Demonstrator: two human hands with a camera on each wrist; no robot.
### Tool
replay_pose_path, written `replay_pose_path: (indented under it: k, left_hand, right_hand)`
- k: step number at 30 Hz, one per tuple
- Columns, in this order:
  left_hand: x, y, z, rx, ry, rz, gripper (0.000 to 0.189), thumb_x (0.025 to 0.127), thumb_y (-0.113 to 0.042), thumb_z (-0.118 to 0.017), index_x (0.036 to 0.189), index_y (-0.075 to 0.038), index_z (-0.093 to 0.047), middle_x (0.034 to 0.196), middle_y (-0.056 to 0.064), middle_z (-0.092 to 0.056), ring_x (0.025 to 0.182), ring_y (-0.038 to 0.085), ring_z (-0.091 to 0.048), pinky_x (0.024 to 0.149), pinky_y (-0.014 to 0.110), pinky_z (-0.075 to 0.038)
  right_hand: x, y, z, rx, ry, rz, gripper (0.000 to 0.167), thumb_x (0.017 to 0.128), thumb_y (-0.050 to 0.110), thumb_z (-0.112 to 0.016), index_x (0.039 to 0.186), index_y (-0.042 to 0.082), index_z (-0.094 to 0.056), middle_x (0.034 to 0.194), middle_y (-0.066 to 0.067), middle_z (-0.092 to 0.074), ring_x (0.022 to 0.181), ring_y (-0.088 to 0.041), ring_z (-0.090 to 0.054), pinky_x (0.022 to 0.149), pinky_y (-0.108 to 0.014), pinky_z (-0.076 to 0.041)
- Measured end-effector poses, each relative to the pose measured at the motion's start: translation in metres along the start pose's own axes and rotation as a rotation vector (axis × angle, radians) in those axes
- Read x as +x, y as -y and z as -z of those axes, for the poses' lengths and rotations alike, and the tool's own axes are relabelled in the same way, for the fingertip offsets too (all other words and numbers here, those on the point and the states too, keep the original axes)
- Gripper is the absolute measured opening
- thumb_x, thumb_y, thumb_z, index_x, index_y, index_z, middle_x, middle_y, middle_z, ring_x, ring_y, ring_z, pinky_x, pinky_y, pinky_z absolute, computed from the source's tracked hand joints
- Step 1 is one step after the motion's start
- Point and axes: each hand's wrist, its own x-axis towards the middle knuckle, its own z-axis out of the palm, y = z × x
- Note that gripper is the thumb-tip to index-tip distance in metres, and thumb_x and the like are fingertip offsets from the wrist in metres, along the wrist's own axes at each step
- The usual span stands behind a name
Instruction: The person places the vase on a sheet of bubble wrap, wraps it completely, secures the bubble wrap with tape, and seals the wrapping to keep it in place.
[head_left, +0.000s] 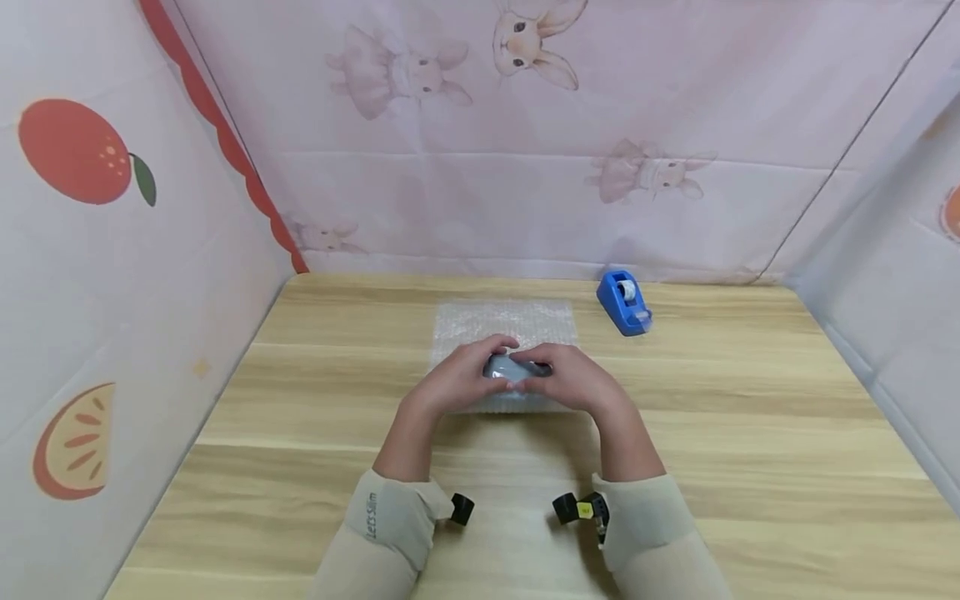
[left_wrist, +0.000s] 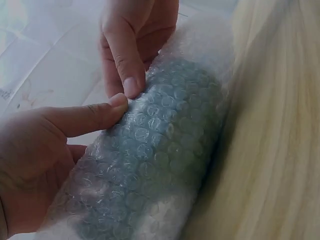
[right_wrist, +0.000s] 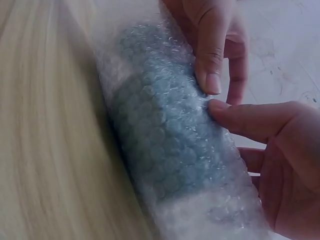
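A smooth, shiny blue-grey object (head_left: 504,367) lies on a clear sheet of bubble wrap (head_left: 502,321) in the head view; its exact kind cannot be told. Both wrist views show the near part of the bubble wrap (left_wrist: 145,135) folded up over the object's side. My left hand (head_left: 457,377) holds the wrap and object from the left, thumb on the near side, fingers beyond. From the right my right hand (head_left: 576,377) grips them likewise. The two thumbs nearly meet at the wrap's upper edge. Parts of the fingers are hidden behind the bundle.
A blue tape dispenser (head_left: 621,304) with a roll of clear tape stands at the back right of the wooden table (head_left: 750,417). Printed cloth walls (head_left: 450,200) enclose the table at the back and both sides. Small black cameras (head_left: 461,509) sit at both wrists.
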Motion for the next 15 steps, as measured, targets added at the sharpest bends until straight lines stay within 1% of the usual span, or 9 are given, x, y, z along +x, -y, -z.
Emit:
replay_pose_path:
  k: [3,6,8,10,12,15]
  left_hand:
    - [-0.001,-0.007,0.003,0.113,-0.020,-0.013,0.051,0.090,-0.024,-0.072,0.137,-0.017,-0.055,0.135,0.000,-0.061,0.123,0.018,-0.057,0.106,0.040,-0.043]
    - [-0.005,-0.017,0.006,0.220,-0.038,-0.012,0.050,0.090,-0.026,-0.072,0.138,-0.018,-0.056,0.137,-0.001,-0.060,0.130,0.019,-0.053,0.115,0.050,-0.031]
    - [-0.007,-0.023,0.007,0.256,-0.038,-0.003,0.049,0.091,-0.026,-0.072,0.137,-0.019,-0.058,0.140,0.001,-0.058,0.134,0.022,-0.050,0.117,0.056,-0.023]
    - [-0.008,-0.025,0.007,0.279,-0.031,0.013,0.043,0.092,-0.025,-0.071,0.133,-0.018,-0.062,0.141,0.004,-0.057,0.135,0.024,-0.048,0.117,0.059,-0.019]
    - [-0.007,-0.024,0.006,0.288,-0.027,0.029,0.037,0.093,-0.024,-0.069,0.129,-0.018,-0.066,0.142,0.005,-0.057,0.136,0.025,-0.048,0.118,0.057,-0.019]
    - [-0.002,-0.017,0.005,0.258,-0.038,0.057,0.033,0.095,-0.025,-0.067,0.127,-0.018,-0.068,0.141,0.004,-0.058,0.134,0.024,-0.050,0.116,0.048,-0.030]
  right_hand:
    - [0.001,-0.002,0.001,0.020,0.011,-0.017,0.045,0.092,0.031,-0.069,0.134,0.018,-0.062,0.136,-0.006,-0.061,0.126,-0.027,-0.055,0.103,-0.049,-0.045]
    - [0.003,-0.004,0.001,0.049,0.010,-0.030,0.045,0.094,0.031,-0.066,0.136,0.017,-0.060,0.137,-0.008,-0.060,0.127,-0.029,-0.055,0.103,-0.050,-0.045]
    - [0.003,-0.005,0.001,0.050,0.010,-0.033,0.044,0.095,0.031,-0.064,0.137,0.018,-0.060,0.137,-0.009,-0.060,0.128,-0.031,-0.054,0.103,-0.052,-0.045]
    - [0.004,-0.006,0.000,0.060,0.016,-0.038,0.044,0.096,0.032,-0.063,0.138,0.018,-0.059,0.139,-0.010,-0.059,0.129,-0.032,-0.053,0.104,-0.052,-0.043]
    - [0.005,-0.008,0.000,0.066,0.024,-0.051,0.044,0.097,0.032,-0.061,0.139,0.020,-0.057,0.140,-0.010,-0.057,0.131,-0.032,-0.051,0.105,-0.052,-0.042]
    - [0.006,-0.010,0.000,0.074,0.020,-0.062,0.046,0.098,0.033,-0.058,0.142,0.020,-0.054,0.144,-0.009,-0.054,0.135,-0.033,-0.047,0.107,-0.053,-0.040]
